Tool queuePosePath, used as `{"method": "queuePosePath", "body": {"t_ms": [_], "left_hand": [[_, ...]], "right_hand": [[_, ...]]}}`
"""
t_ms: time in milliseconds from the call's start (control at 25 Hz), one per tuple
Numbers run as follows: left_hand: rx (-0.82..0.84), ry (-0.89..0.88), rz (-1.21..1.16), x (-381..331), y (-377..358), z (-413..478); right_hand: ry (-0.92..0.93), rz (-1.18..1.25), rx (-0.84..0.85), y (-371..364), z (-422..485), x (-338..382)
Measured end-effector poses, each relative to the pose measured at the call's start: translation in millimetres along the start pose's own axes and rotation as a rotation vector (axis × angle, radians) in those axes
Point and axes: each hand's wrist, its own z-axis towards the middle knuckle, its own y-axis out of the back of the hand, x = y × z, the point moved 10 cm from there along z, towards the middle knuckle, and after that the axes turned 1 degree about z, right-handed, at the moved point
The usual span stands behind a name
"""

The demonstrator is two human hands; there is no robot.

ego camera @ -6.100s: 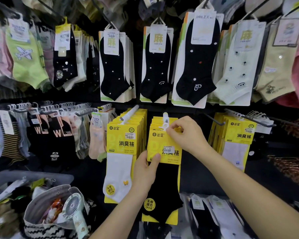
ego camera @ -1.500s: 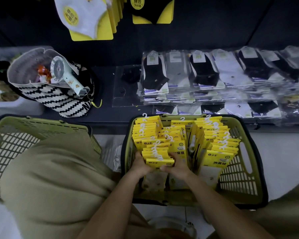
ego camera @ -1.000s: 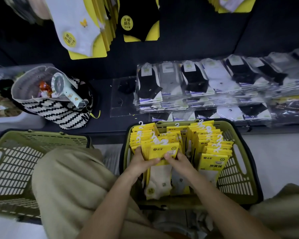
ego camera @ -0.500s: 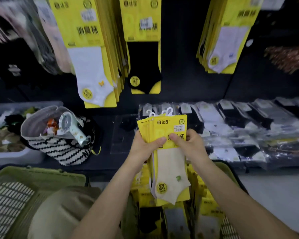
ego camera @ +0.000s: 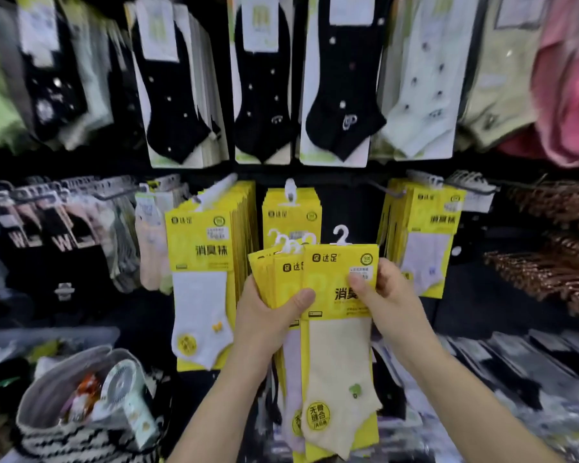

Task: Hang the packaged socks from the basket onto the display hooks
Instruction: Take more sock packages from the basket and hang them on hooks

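Packaged socks [ego camera: 276, 279], a fanned bundle of yellow cards, are held up in front of the display wall [ego camera: 348, 208], low at its middle and clear of it. The left hand [ego camera: 268, 319] grips the bundle from the left edge, with its thumb pressed flat across the yellow fronts and the other fingers wrapped behind, out of sight. The front pack [ego camera: 338, 362] carries a cream sock with a small green motif and a round yellow sticker near the toe. The right hand [ego camera: 393, 295] holds this pack at its right edge, thumb on the printed face and fingers curled round the side. Small white plastic hangers [ego camera: 341, 235] stick up from the tops of the cards; the front pack's stands a little apart to the right of the others.

Behind the bundle, a display hook [ego camera: 290, 192] carries a thin stack of yellow packs [ego camera: 291, 212]. To its left hangs a thick row of white-sock packs [ego camera: 201, 248], and to its right another yellow row [ego camera: 422, 228]. Along the top edge of the wall hang black dotted socks [ego camera: 171, 95] on pale cards, blurred. At the lower left corner sits a striped bag [ego camera: 64, 429] with a white handheld fan [ego camera: 124, 396] poking out of it. Clear-bagged socks [ego camera: 515, 372] lie on the shelf at the lower right.
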Motion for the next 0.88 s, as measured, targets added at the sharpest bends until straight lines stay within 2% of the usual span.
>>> {"method": "queuePosePath", "body": {"t_ms": [240, 360, 480, 800, 880], "left_hand": [[-0.114, -0.089, -0.045, -36, 44, 16], [-0.167, -0.205, -0.041, -64, 75, 16], [-0.197, -0.226, -0.054, -73, 96, 17], [-0.164, -0.208, 0.014, -78, 97, 14], [-0.148, -0.2, -0.016, -77, 93, 17]], "right_hand": [[-0.104, 0.149, -0.053, -6, 48, 10], [-0.055, -0.054, -0.069, -14, 70, 20], [0.038, -0.297, -0.087, -35, 80, 32], [-0.073, -0.357, -0.129, -57, 88, 8], [-0.061, -0.344, -0.23, -42, 79, 12]]}}
